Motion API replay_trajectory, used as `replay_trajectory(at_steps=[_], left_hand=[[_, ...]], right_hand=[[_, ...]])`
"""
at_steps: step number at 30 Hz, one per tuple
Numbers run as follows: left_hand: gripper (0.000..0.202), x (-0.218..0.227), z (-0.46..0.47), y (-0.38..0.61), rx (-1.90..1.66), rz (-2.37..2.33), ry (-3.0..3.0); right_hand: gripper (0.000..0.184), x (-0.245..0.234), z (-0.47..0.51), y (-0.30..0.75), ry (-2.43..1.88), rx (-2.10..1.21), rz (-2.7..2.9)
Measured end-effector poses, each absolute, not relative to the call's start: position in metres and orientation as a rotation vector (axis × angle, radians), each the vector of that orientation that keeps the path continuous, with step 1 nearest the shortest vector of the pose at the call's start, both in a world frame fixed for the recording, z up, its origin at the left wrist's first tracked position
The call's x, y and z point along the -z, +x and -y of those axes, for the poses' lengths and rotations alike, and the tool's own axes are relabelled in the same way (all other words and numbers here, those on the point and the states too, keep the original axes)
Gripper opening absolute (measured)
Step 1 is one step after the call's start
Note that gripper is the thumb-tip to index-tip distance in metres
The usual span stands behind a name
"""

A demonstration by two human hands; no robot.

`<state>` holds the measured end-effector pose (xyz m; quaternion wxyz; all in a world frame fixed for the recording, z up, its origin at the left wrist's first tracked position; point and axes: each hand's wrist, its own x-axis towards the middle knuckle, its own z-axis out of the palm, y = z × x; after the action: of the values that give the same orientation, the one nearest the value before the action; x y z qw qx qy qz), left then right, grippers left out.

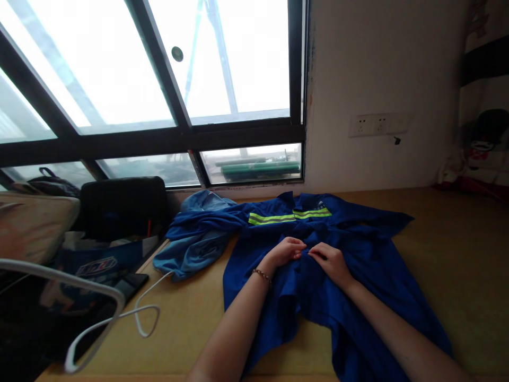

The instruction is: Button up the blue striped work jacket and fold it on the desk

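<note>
A dark blue work jacket [254,265] lies spread over a yellowish surface, its collar toward the wall. Yellow-green reflective strips [272,218] cross its chest. My left hand [287,251] and my right hand [328,260] meet close together at the middle of its front. Both sets of fingers are closed in a pinch on the jacket's front edges, slightly lifted. Any button or fastener between the fingertips is too small to make out. Below my hands the jacket's lower front parts hang open and rumpled. A beaded bracelet sits on my left wrist.
Light blue clothing [199,249] lies left of the jacket, under its sleeve. A white cable [147,323] loops over the surface's left edge. Beyond that edge stand a black chair back [123,207] and bags. The window [238,63] and wall sockets [371,124] are behind.
</note>
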<state>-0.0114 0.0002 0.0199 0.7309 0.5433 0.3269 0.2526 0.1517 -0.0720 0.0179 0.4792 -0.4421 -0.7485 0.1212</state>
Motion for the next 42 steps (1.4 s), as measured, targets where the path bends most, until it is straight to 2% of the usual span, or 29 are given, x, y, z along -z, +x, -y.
replay_trajectory(at_steps=[24, 42], left_hand=[[0.029, -0.015, 0.001, -0.008, -0.552, -0.771, 1.242], [0.034, -0.01, 0.005, -0.001, -0.722, -0.772, 1.219]], right_hand=[[0.022, -0.017, 0.073, 0.147, -1.203, 0.047, 1.945], [0.017, -0.012, 0.07, 0.146, -1.272, 0.02, 1.978]])
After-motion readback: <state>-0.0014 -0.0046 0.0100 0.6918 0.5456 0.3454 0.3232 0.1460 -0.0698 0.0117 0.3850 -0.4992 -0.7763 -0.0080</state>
